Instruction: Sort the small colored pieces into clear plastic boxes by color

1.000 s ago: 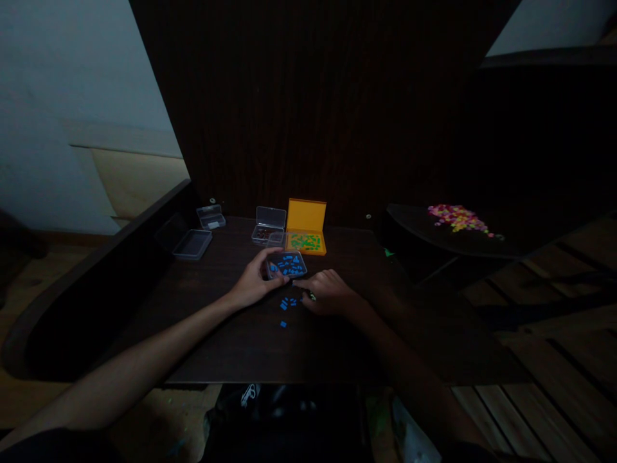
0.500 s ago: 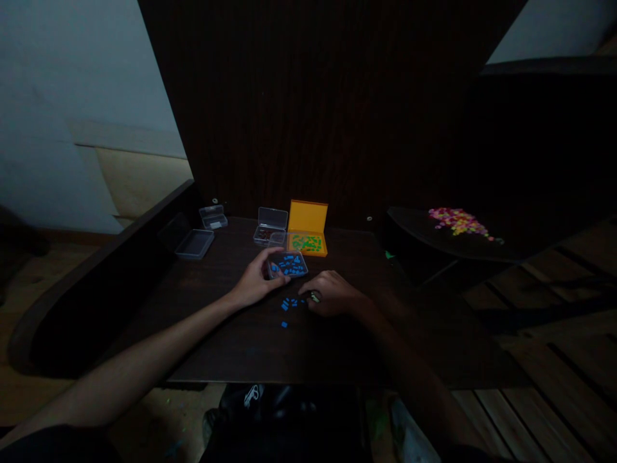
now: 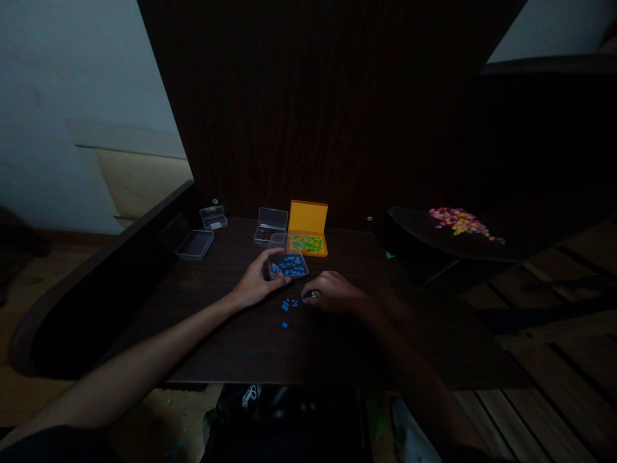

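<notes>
A small clear box of blue pieces (image 3: 289,264) stands near the middle of the dark table (image 3: 250,341). My left hand (image 3: 253,283) is wrapped round its left side. Several loose blue pieces (image 3: 289,303) lie on the table just below the box, and one more (image 3: 284,325) lies a little nearer me. My right hand (image 3: 332,292) rests curled on the table right of the loose pieces, fingertips pinched at a blue piece beside them. A ring shows on one finger.
At the table's back stand an open orange box with green pieces (image 3: 306,242), a clear box (image 3: 268,234) left of it, and two more clear boxes (image 3: 195,244) (image 3: 213,218) at far left. A pile of pink and yellow pieces (image 3: 457,220) lies on a dark surface at right.
My right hand has pulled back from the box's lower edge and curled its fingers down at the loose blue pieces. My left hand and the box have stayed put.
</notes>
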Demonstrator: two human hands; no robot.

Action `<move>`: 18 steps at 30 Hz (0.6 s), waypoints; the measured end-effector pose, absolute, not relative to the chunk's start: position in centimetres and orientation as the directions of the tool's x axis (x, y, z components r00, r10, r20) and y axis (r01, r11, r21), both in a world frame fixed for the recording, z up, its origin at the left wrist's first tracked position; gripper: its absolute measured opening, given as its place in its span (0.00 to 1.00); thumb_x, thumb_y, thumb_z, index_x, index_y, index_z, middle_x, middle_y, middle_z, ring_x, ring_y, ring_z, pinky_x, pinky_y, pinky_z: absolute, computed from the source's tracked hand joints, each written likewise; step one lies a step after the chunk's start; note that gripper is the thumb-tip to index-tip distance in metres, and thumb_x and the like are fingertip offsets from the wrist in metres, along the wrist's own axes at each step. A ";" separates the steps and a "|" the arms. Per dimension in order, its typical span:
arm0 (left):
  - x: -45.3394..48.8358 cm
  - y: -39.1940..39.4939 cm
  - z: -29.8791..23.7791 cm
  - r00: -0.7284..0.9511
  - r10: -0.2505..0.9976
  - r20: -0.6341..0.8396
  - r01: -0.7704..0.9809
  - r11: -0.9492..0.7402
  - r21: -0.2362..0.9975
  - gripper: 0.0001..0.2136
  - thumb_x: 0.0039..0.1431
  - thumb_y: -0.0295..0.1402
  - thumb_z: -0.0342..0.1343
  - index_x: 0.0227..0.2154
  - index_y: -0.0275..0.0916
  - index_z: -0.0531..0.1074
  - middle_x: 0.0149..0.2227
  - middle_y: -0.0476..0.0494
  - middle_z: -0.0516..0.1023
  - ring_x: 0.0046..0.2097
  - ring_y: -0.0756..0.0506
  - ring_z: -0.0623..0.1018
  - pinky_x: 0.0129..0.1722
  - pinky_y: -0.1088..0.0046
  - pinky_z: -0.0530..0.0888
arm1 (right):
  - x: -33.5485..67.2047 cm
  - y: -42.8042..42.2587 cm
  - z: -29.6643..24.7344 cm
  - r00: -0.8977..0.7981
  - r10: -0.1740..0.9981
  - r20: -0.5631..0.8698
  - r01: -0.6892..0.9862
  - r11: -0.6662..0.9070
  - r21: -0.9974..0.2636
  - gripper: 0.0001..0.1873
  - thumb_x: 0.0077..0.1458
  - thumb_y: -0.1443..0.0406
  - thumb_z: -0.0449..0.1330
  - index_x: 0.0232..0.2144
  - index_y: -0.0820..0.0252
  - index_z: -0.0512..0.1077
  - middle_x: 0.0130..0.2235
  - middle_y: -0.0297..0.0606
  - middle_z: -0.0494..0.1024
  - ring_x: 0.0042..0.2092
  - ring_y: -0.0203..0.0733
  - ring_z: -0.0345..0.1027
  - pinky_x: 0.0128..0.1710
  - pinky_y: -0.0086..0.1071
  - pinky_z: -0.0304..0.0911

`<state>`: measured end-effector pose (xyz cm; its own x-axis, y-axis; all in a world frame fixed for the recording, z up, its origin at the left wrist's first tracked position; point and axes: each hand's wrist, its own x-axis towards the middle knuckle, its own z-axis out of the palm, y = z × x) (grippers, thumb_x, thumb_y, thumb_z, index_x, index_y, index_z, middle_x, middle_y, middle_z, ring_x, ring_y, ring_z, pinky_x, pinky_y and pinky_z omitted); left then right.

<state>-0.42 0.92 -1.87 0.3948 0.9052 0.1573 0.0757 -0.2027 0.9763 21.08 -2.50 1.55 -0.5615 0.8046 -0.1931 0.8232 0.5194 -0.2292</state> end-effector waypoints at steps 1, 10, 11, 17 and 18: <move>-0.4 0.9 -1.8 0.394 0.906 0.157 0.076 -0.202 0.976 0.31 0.44 0.35 0.66 0.52 0.37 0.62 0.30 0.51 0.69 0.32 0.49 0.73 0.38 0.68 0.73 | 21.1 -2.4 1.5 -0.561 0.804 -0.197 0.824 0.518 -0.230 0.12 0.56 0.61 0.57 0.41 0.51 0.77 0.38 0.36 0.80 0.40 0.40 0.72 0.40 0.29 0.58; -0.5 0.9 -1.8 0.397 0.907 0.141 0.099 -0.195 0.976 0.31 0.44 0.35 0.65 0.52 0.37 0.62 0.30 0.51 0.70 0.32 0.48 0.74 0.39 0.65 0.74 | 21.3 -2.1 0.9 -0.564 0.804 -0.188 0.822 0.526 -0.219 0.12 0.58 0.60 0.56 0.41 0.51 0.77 0.38 0.36 0.80 0.40 0.40 0.71 0.38 0.29 0.57; -0.5 0.9 -1.8 0.397 0.907 0.142 0.097 -0.196 0.976 0.31 0.44 0.35 0.65 0.52 0.37 0.62 0.30 0.51 0.70 0.32 0.48 0.74 0.39 0.65 0.74 | 21.2 -2.1 0.8 -0.562 0.805 -0.190 0.824 0.524 -0.215 0.12 0.58 0.60 0.56 0.41 0.51 0.77 0.38 0.36 0.80 0.40 0.40 0.71 0.38 0.29 0.57; -0.3 0.8 -1.6 0.396 0.907 0.142 0.076 -0.187 0.979 0.31 0.44 0.34 0.66 0.52 0.37 0.62 0.31 0.51 0.69 0.32 0.49 0.74 0.41 0.64 0.74 | 20.9 -2.1 0.8 -0.543 0.811 -0.219 0.838 0.509 -0.197 0.12 0.59 0.61 0.54 0.41 0.53 0.75 0.37 0.36 0.79 0.40 0.40 0.71 0.37 0.29 0.55; -0.3 0.8 -1.6 0.395 0.908 0.141 0.073 -0.185 0.980 0.31 0.44 0.34 0.66 0.51 0.37 0.62 0.31 0.51 0.69 0.32 0.49 0.74 0.41 0.64 0.74 | 20.8 -2.1 0.9 -0.538 0.812 -0.227 0.842 0.504 -0.193 0.12 0.59 0.61 0.54 0.41 0.53 0.75 0.36 0.36 0.79 0.40 0.40 0.70 0.37 0.29 0.55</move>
